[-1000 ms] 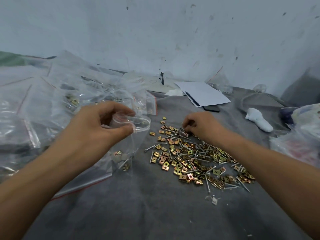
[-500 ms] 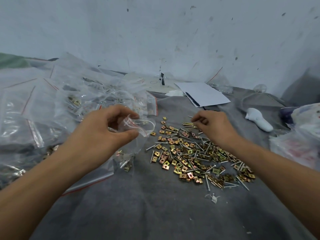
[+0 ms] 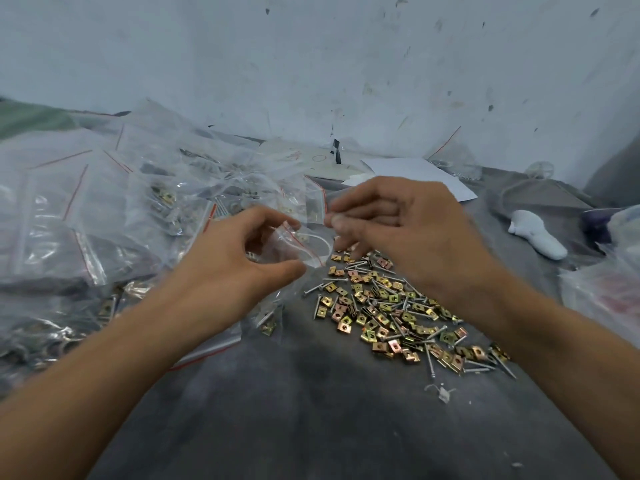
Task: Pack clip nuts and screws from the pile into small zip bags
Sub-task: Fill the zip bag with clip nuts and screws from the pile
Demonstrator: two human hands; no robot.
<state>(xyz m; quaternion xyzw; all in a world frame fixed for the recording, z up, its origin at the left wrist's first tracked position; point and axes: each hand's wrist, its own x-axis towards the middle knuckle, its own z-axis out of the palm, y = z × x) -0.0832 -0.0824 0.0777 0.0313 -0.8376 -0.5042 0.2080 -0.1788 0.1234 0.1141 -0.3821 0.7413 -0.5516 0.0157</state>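
Left hand (image 3: 239,268) pinches small clear red-striped zip bag (image 3: 298,244) open; right hand (image 3: 398,230), fingertips pinched, contents unclear, at bag mouth. Loading step; next: release into opening.

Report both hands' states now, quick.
Left hand: grips the small clear zip bag with the red seal line, mouth held open.
Right hand: fingertips pinched together at the bag's mouth; what they hold cannot be told.
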